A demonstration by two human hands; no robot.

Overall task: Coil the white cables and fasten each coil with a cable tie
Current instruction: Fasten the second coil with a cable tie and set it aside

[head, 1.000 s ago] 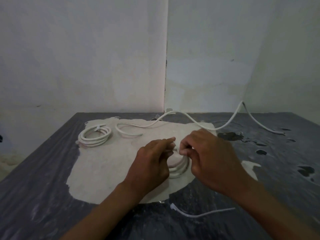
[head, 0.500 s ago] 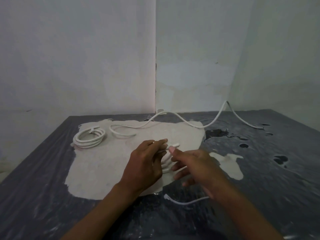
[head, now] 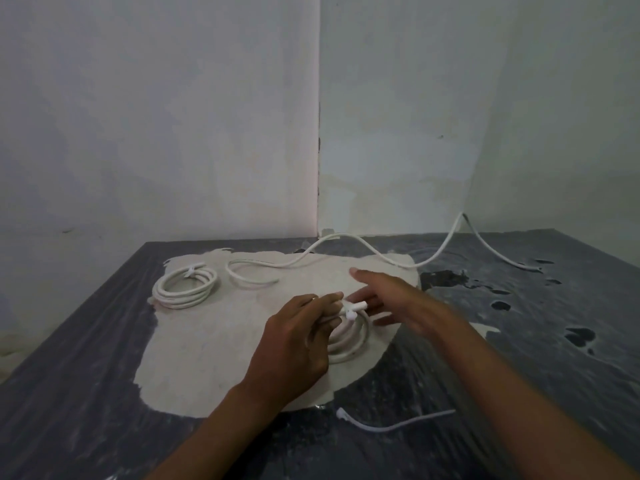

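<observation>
The left hand (head: 294, 344) has its grip curled and clamped on a coil of white cable (head: 349, 336), fingers and thumb pinching the coil's far edge where a white cable tie (head: 352, 308) sticks out toward the right. The coil lies on the pale worn patch (head: 194, 348) of the dark bench (head: 69, 393), partly hidden under that hand. The right hand (head: 391, 299) hovers just right of the left grip with fingers spread and straight, its grip apart and holding nothing; whether its lower fingers touch the tie's end cannot be told.

Beyond and to the left of the left grip, well apart from it, a second coil (head: 185, 287) rests on the same pale patch, already bound with a tie at its far side. Just right of that coil, a loose white cable (head: 332, 239) begins in a loop, snakes across the bench beyond both hands, rises against the wall (head: 450, 116) and drops back to the bench far right of the right grip. Nearer the person than both grips, a spare cable tie (head: 388, 424) lies on the dark surface.
</observation>
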